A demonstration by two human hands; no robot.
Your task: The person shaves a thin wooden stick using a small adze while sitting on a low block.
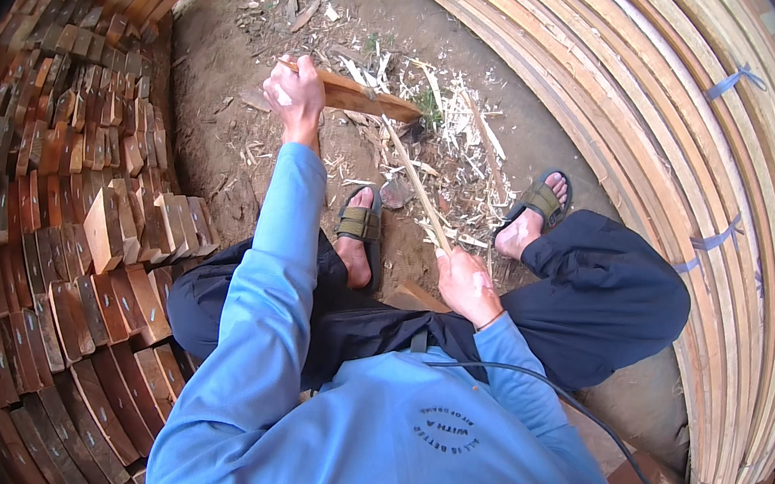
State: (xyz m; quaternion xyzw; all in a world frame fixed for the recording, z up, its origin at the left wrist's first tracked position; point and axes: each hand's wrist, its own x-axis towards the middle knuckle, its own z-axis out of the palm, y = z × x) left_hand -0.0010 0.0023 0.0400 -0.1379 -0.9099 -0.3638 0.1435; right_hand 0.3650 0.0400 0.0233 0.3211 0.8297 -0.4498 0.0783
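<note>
My left hand is closed in a fist at the near-left end of a flat, reddish-brown board-like piece. That piece stretches out to the right over the wood shavings, and whether it is wood or a blade is hard to tell. My right hand, in front of my lap, is wrapped round one end of a thin pale wooden stick. The stick slants up and left, its far tip close to the underside of the brown piece; whether they touch is unclear.
Pale wood shavings litter the dirt ground ahead. Stacked short wooden blocks rise on my left. Long strapped planks curve along the right. My sandalled feet stand between, and a black cable crosses my right arm.
</note>
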